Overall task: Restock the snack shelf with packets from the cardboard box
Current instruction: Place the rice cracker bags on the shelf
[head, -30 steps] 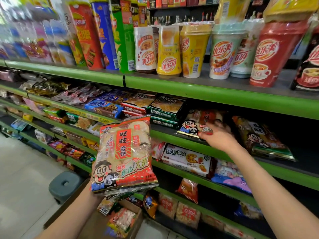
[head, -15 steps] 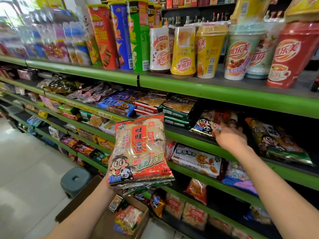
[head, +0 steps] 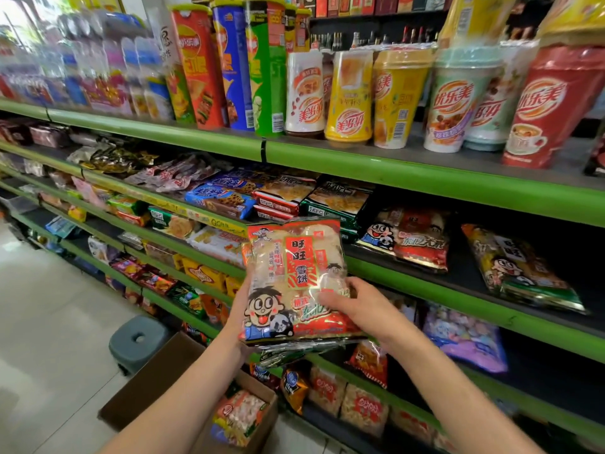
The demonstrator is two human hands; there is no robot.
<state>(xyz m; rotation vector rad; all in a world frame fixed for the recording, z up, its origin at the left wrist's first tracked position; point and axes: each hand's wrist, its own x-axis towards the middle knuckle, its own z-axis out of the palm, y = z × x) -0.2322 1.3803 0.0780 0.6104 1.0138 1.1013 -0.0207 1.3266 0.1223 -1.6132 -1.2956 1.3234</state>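
We hold a stack of rice-cracker packets (head: 294, 283) in front of the shelf (head: 425, 276), level with its green edge, above the box (head: 157, 385) on the floor. Our left hand (head: 240, 309) cups the stack from behind and beneath, mostly hidden. Our right hand (head: 355, 306) lies on the top packet's front, fingers bent over its lower right corner, and seems to be taking it.

We judge the step to be peeling 1 packet off and laying it on the matching packet (head: 409, 240) already lying on the shelf. To do it well, we should pinch only the top packet, keep the left hand firm so the foil ones beneath do not slide, and slide it in flat, face up, clear of the shelf above.
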